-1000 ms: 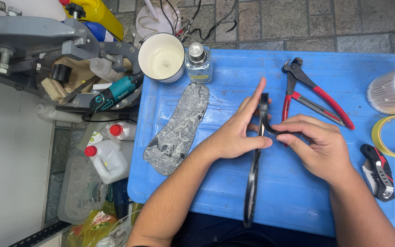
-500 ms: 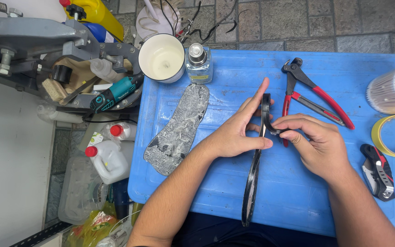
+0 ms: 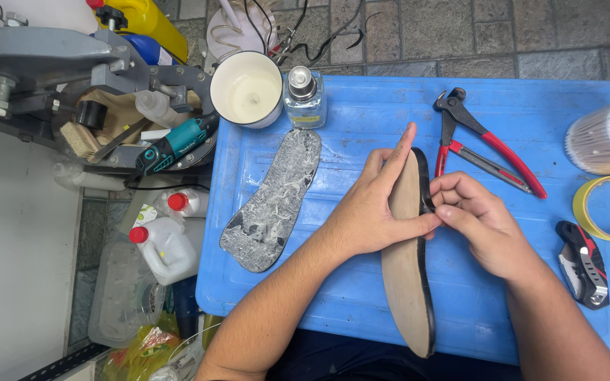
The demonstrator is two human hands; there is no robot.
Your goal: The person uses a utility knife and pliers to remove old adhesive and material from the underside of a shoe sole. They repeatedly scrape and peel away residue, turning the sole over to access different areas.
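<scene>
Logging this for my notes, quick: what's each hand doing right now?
Left hand: fingers flat against the tan shoe sole, thumb under its edge, steadying it.
Right hand: closed, pinching the sole's black rim.

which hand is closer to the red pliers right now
Right. The right hand sits just below the red pliers, pinching the sole's edge; the left hand lies beyond the sole.

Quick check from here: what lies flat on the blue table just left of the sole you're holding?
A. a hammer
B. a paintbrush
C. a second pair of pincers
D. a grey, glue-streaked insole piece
D: the grey, glue-streaked insole piece lies flat on the blue table, beside the left hand that holds the tan sole with the right hand.
</scene>
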